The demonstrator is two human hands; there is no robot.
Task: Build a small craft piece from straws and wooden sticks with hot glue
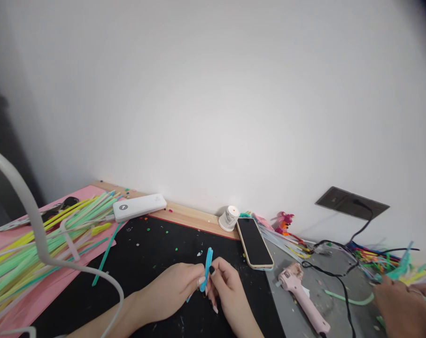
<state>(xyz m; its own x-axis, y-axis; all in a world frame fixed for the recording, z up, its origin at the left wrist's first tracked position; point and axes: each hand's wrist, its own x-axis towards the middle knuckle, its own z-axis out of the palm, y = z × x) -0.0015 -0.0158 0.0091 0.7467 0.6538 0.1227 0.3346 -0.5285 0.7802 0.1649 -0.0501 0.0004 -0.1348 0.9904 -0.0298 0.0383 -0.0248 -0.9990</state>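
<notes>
A bright blue pipe cleaner [207, 270], seemingly folded into a short bundle, stands nearly upright between my hands. My left hand [177, 287] pinches it from the left between thumb and fingers. From the other side my right hand [228, 287] grips it, the dark-nailed thumb close to the bundle. A small blue end shows below the left fingers; the rest there is hidden. Both hands are just above the black mat [149, 263], which has small coloured scraps on it.
Many pipe cleaners [58, 249] lie at left beside a white power bank [140, 207] with a cable crossing the foreground. A paper cup [228, 218], phone [255, 244] and pink glue gun [304, 300] are ahead and right. Another person's hand [401, 307] is at far right.
</notes>
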